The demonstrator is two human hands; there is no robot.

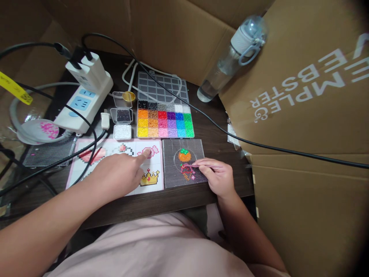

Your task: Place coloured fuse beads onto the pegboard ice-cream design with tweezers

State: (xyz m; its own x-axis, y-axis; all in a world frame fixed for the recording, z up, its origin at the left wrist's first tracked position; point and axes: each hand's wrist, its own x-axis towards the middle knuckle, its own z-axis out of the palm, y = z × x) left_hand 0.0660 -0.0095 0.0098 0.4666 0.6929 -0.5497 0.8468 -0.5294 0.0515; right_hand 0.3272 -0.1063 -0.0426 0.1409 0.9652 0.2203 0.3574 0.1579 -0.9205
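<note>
My left hand reaches over a printed pattern sheet, its index finger stretched onto a pink candy picture and the other fingers curled, holding nothing. A yellow crown picture shows just below the fingertip. My right hand is closed around pink tweezers. Their tips are over a clear pegboard, at a small red, green and brown bead figure. Whether a bead is between the tips is too small to tell. An orange bead pumpkin sits above that figure on the board.
Behind the sheets lies a sorted bead box with its lid open. Small clear boxes stand left of it. A power strip, a black cable crossing overhead, a water bottle and cardboard walls surround the table.
</note>
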